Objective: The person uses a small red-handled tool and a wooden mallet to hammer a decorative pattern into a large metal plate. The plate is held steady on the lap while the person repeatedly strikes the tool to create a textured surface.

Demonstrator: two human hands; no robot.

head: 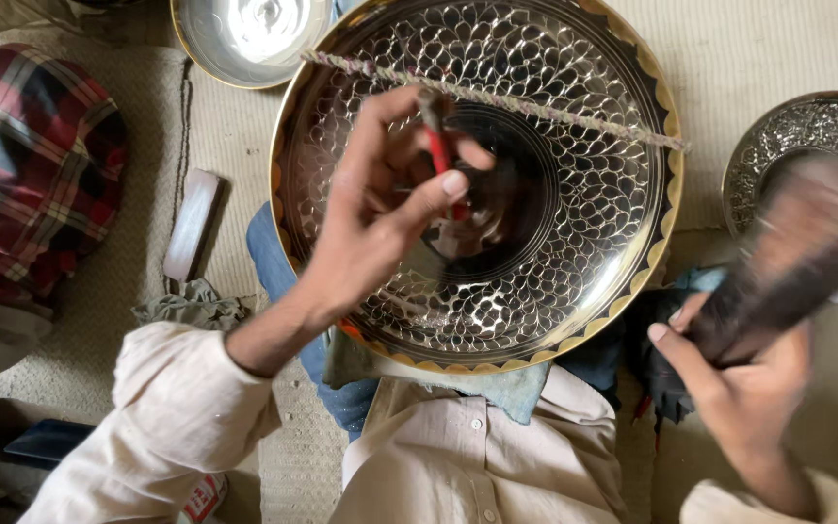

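At the far left we see a red, black and white checked cloth (pixel 36 165) lying bunched on the woven mat (pixel 749 58), and just right of it a small dark flat block (pixel 193 223) beside a crumpled grey-green rag (pixel 191 306). At the top edge sits a plain shiny metal bowl (pixel 249 34). Our left hand (pixel 380 209) reaches up over the middle of the scene, fingers pinched tightly around a thin red-handled punch (pixel 435 146), whose tip stands against the dark centre of the large brass plate (pixel 555 213). That plate rests tilted on our lap, on a bluish cloth (pixel 511 388), and its surface is covered in a scale-like hammered pattern with a scalloped golden rim. A twisted cord (pixel 535 105) runs across its upper part from left to right, touching the rim. Farther right, a second patterned metal dish (pixel 807 126) lies on the mat, partly hidden. In front of it our right hand (pixel 744 388) is closed firmly around the handle of a dark hammer (pixel 807 243), which is blurred, its head well apart from the punch.
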